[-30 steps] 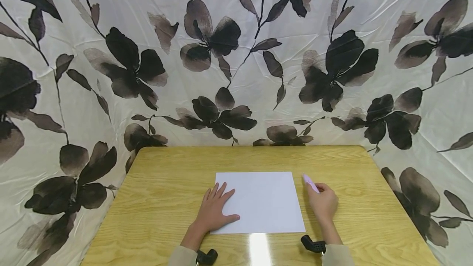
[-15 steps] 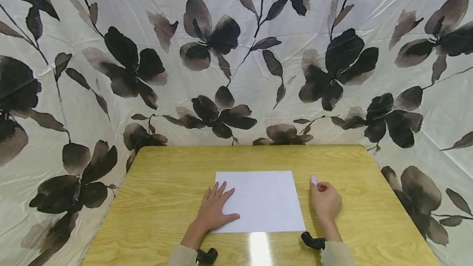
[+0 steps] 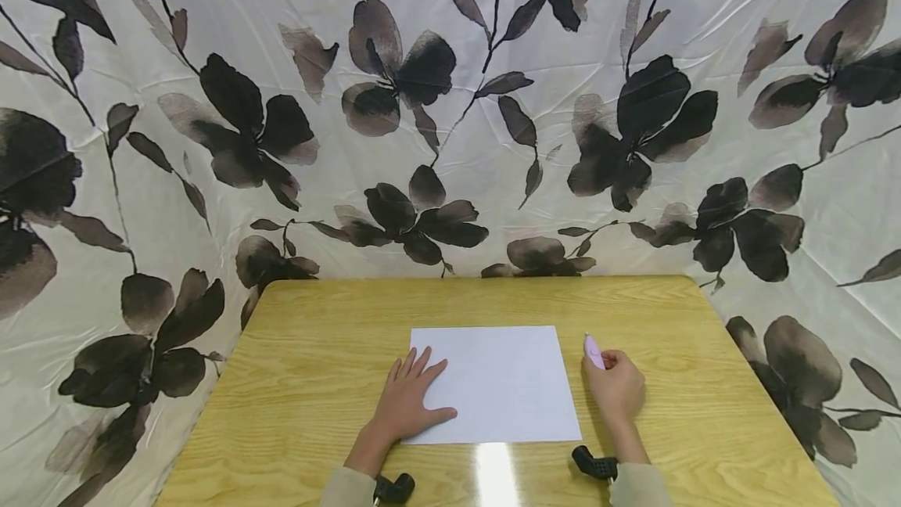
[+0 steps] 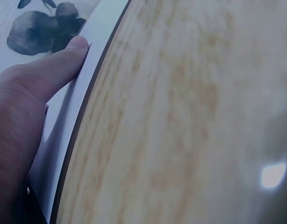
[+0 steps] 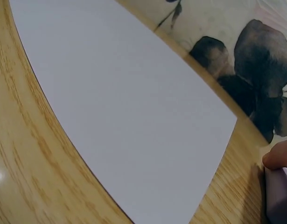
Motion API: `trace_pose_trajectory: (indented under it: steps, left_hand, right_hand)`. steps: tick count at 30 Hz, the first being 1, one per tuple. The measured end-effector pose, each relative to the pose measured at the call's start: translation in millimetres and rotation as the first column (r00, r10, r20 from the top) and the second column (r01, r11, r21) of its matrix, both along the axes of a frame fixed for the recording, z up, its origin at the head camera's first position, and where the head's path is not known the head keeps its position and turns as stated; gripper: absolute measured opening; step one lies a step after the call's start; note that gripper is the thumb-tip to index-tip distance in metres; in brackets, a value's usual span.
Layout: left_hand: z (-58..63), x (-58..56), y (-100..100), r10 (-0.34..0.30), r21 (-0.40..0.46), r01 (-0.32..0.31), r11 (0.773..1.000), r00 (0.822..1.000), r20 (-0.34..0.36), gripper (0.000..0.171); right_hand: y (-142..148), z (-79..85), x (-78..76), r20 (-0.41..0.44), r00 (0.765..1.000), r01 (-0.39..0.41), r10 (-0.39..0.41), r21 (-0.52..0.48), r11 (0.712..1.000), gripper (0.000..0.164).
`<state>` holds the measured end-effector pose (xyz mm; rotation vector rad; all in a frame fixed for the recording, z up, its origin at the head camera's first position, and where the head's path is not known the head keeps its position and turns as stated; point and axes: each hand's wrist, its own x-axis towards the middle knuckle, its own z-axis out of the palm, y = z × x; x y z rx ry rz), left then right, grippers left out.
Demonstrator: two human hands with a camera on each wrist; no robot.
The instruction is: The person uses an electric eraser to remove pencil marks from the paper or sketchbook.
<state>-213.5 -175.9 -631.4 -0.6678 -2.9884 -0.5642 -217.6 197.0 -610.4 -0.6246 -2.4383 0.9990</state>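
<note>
A blank white sheet of paper (image 3: 500, 390) lies flat on the wooden table. My left hand (image 3: 410, 404) rests on its left side with fingers spread; in the left wrist view the thumb (image 4: 59, 65) lies along the sheet's near edge. Just right of the sheet, my right hand (image 3: 616, 383) holds a slim lavender tool (image 3: 594, 351) between thumb and fingers, its tapered end pointing away from me. What kind of tool it is, I cannot tell. In the right wrist view only a fingertip (image 5: 277, 155) and part of the lavender body (image 5: 278, 193) show.
The yellow wood-grain table (image 3: 324, 319) has rounded far corners. Behind it hangs a white cloth (image 3: 493, 147) with dark flowers. A black wrist camera (image 3: 594, 463) sits at the right wrist and another (image 3: 394, 489) at the left. Light glares off the table's near part.
The right hand shifted slightly right and turned, half hiding the lavender tool, then came back left so that more of it shows. The left hand and the paper stayed put.
</note>
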Motion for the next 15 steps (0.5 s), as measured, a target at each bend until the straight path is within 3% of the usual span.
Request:
trace_pose_trajectory:
  steps: [9,15]
  left_hand:
    - [2.0,1.4,-1.3,0.019,0.004,-0.019,1.0,1.0,0.025,0.09]
    - [-1.3,2.4,1.2,0.023,0.054,-0.022,0.998,1.0,-0.018,0.087]
  right_hand:
    - [0.2,-3.7,-0.2,0.026,1.0,-0.016,0.016,-0.013,1.0,0.032]
    - [1.8,-4.7,0.9,0.056,0.998,-0.023,0.025,-0.02,1.0,0.042]
